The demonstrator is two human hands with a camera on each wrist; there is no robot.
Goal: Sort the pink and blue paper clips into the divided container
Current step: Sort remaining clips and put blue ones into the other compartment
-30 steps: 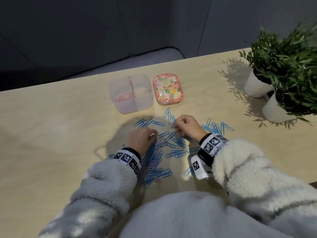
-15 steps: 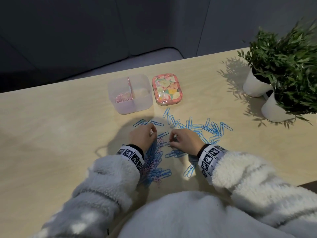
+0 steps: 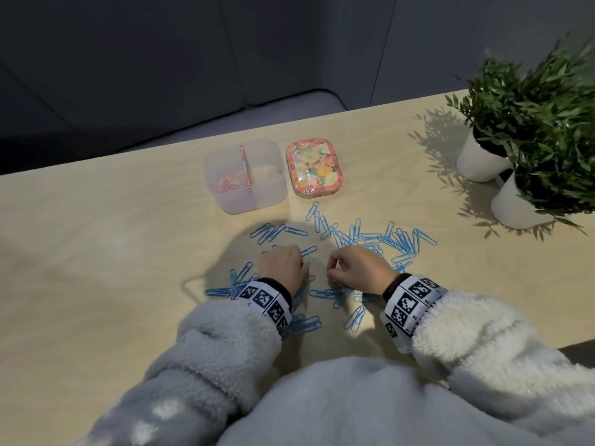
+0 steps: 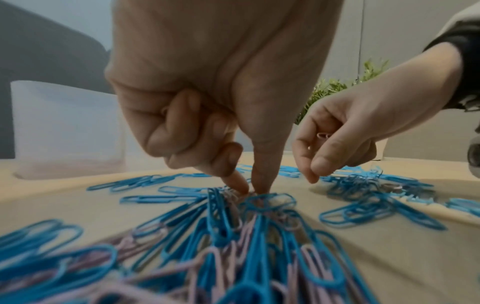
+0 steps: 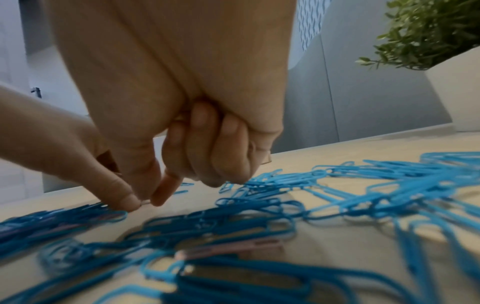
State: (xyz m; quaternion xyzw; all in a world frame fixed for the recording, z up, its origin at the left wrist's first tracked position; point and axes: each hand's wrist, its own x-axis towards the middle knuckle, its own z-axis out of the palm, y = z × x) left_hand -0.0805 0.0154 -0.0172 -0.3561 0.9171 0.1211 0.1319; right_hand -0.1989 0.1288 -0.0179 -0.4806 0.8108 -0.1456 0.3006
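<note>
Blue paper clips (image 3: 383, 239) lie scattered on the table, with pink ones mixed into the pile (image 4: 244, 236) under my left wrist. The clear divided container (image 3: 277, 188) stands behind them, with pink clips (image 3: 228, 185) in its left compartment; its right one looks empty. My left hand (image 4: 249, 190) pinches a pink clip at the pile's edge with thumb and forefinger. My right hand (image 5: 155, 197) is close beside it, thumb and forefinger down at the table, and its curled fingers hold a pink clip (image 4: 323, 135).
A floral tin (image 3: 314, 170) lies right of the container. Two potted plants in white pots (image 3: 479, 162) stand at the table's far right. The table's near edge (image 3: 573, 349) runs by my right sleeve.
My right hand has come back and leftward to meet the left hand. My left hand has shifted slightly forward onto the pile's edge.
</note>
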